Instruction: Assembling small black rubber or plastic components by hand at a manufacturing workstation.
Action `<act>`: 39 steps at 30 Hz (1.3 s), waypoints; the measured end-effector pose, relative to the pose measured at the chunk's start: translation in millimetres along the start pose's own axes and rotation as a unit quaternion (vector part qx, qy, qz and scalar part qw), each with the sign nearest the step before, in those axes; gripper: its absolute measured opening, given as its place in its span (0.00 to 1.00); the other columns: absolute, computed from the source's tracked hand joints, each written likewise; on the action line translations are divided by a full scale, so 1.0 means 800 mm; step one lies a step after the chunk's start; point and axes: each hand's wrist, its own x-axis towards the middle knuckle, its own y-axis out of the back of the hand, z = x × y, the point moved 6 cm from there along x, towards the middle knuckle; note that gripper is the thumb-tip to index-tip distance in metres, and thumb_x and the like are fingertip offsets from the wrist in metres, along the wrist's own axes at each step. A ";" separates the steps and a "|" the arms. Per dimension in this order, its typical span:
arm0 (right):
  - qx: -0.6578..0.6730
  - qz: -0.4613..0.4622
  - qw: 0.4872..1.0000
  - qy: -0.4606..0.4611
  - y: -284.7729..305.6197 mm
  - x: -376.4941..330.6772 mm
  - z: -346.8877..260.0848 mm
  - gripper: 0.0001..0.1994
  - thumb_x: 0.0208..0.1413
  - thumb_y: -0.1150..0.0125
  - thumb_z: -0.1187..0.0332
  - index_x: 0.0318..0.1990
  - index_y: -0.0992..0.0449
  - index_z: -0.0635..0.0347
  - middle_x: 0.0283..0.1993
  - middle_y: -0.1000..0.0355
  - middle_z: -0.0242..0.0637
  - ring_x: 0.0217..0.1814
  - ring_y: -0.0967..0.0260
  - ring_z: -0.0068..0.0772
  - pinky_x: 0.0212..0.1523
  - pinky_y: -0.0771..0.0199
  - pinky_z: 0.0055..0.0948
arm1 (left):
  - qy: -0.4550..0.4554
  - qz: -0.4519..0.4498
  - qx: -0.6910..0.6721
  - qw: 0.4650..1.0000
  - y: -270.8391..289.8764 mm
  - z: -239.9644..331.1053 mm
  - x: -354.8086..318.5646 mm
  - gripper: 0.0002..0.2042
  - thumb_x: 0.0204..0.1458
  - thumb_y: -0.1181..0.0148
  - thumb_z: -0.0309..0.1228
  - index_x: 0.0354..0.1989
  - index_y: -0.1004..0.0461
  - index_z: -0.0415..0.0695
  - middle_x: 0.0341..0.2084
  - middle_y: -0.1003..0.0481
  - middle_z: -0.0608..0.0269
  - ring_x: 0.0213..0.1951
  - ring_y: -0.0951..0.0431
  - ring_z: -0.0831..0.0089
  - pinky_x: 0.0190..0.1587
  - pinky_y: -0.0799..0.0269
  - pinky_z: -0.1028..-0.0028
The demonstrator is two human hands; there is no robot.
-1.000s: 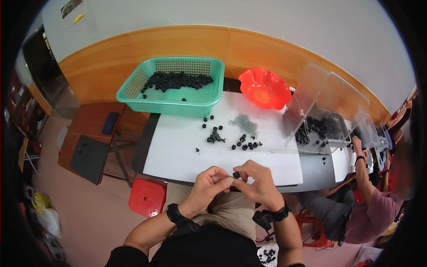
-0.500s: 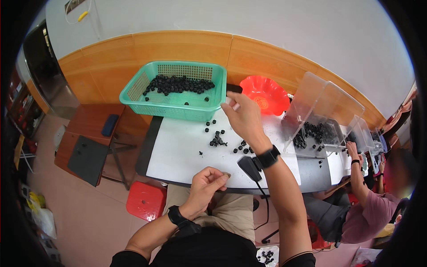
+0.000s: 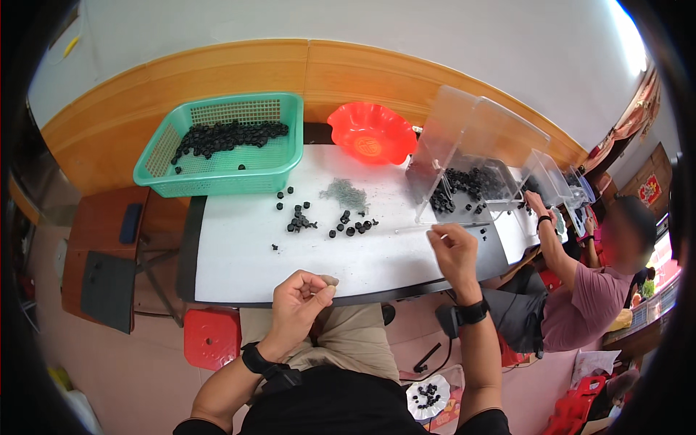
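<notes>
My left hand point(image 3: 296, 308) is closed above the table's near edge. Between its thumb and forefinger is a small grey-brown piece point(image 3: 330, 280), its kind too small to tell. Farther right, my right hand point(image 3: 457, 259) is raised over the table with its fingers drawn together; whatever they may hold cannot be made out. Several small black knob-like parts point(image 3: 298, 220) lie in loose groups on the white table covering point(image 3: 246, 254), in front of my hands. Behind them is a pile of small clear or greyish pieces point(image 3: 344, 193).
A green basket point(image 3: 232, 183) of black parts stands at the back left, with a red scalloped bowl point(image 3: 371, 134) beside it. Clear plastic bins point(image 3: 464, 138) hold more black parts at right. A co-worker point(image 3: 598, 290) works there. A red stool point(image 3: 211, 338) stands below the table.
My right hand has moved right and nearer, away from the basket's side, uncovering the greyish pile. The left hand keeps its pinch. The whole view has turned rightward.
</notes>
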 end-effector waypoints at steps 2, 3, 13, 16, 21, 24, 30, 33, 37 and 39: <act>-0.035 0.008 0.999 -0.017 0.015 0.012 0.024 0.06 0.52 0.31 0.74 0.37 0.19 0.64 0.32 0.24 0.41 0.24 0.28 0.30 0.27 0.30 0.27 | -0.022 -0.014 0.025 0.999 -0.002 0.002 0.001 0.05 0.58 0.38 0.21 0.38 0.28 0.40 0.42 0.21 0.55 0.37 0.23 0.79 0.41 0.22 0.77; -0.069 0.014 0.997 -0.011 0.022 0.020 0.037 0.07 0.51 0.31 0.73 0.38 0.19 0.64 0.33 0.24 0.42 0.25 0.27 0.34 0.29 0.29 0.29 | -0.022 -0.018 0.024 0.999 -0.005 0.002 0.001 0.05 0.58 0.38 0.21 0.38 0.28 0.40 0.42 0.21 0.55 0.37 0.23 0.79 0.41 0.22 0.77; -0.216 -0.087 0.972 0.005 0.019 0.064 0.120 0.13 0.54 0.37 0.69 0.47 0.19 0.59 0.49 0.24 0.43 0.46 0.24 0.51 0.47 0.26 0.45 | 0.017 0.005 0.051 0.999 -0.009 -0.004 0.000 0.05 0.58 0.37 0.22 0.37 0.28 0.39 0.40 0.21 0.54 0.36 0.24 0.79 0.41 0.22 0.77; -0.238 -0.105 0.965 -0.024 0.015 0.069 0.120 0.14 0.55 0.37 0.69 0.49 0.20 0.58 0.53 0.25 0.43 0.50 0.26 0.53 0.49 0.26 0.46 | 0.023 0.004 0.049 0.999 -0.015 -0.005 0.004 0.05 0.58 0.37 0.22 0.37 0.28 0.39 0.40 0.21 0.54 0.36 0.24 0.79 0.41 0.22 0.77; -0.233 -0.103 0.966 -0.046 0.013 0.074 0.141 0.11 0.55 0.37 0.68 0.45 0.18 0.58 0.45 0.22 0.44 0.47 0.24 0.54 0.47 0.25 0.46 | 0.020 0.003 0.053 0.998 -0.021 -0.010 0.009 0.05 0.58 0.37 0.22 0.37 0.28 0.39 0.40 0.22 0.53 0.35 0.24 0.79 0.41 0.22 0.77; -0.232 -0.106 0.966 -0.048 0.013 0.075 0.141 0.11 0.56 0.38 0.67 0.44 0.17 0.57 0.41 0.22 0.45 0.44 0.24 0.55 0.45 0.25 0.47 | 0.040 0.010 0.071 0.997 -0.021 -0.011 0.011 0.05 0.58 0.37 0.22 0.37 0.28 0.39 0.40 0.22 0.53 0.35 0.24 0.79 0.41 0.22 0.77; -0.239 -0.109 0.965 0.007 0.013 0.067 0.136 0.09 0.58 0.41 0.67 0.42 0.19 0.59 0.44 0.24 0.45 0.42 0.24 0.55 0.44 0.25 0.49 | 0.032 0.008 0.067 0.997 -0.026 -0.012 0.015 0.04 0.58 0.38 0.21 0.37 0.28 0.39 0.41 0.22 0.53 0.35 0.23 0.79 0.41 0.23 0.77; -0.230 -0.110 0.967 0.013 0.017 0.065 0.144 0.08 0.59 0.41 0.67 0.41 0.22 0.61 0.43 0.26 0.45 0.43 0.25 0.55 0.42 0.26 0.48 | 0.019 -0.004 0.063 0.998 -0.029 -0.013 0.016 0.04 0.58 0.39 0.21 0.37 0.28 0.39 0.41 0.22 0.53 0.34 0.23 0.79 0.42 0.23 0.77; -0.159 -0.074 0.983 0.053 0.028 0.046 0.103 0.07 0.58 0.39 0.69 0.41 0.26 0.62 0.39 0.27 0.45 0.39 0.26 0.52 0.39 0.27 0.43 | 0.013 -0.010 0.051 0.999 -0.031 -0.012 0.017 0.04 0.59 0.39 0.21 0.38 0.29 0.39 0.41 0.22 0.53 0.35 0.23 0.79 0.42 0.23 0.77; -0.067 -0.078 0.993 0.056 0.026 0.028 0.054 0.07 0.58 0.38 0.72 0.42 0.26 0.62 0.37 0.27 0.44 0.35 0.26 0.47 0.36 0.28 0.38 | 0.014 -0.006 0.047 0.999 -0.032 -0.013 0.016 0.04 0.59 0.39 0.22 0.39 0.29 0.39 0.42 0.22 0.53 0.35 0.23 0.78 0.42 0.22 0.76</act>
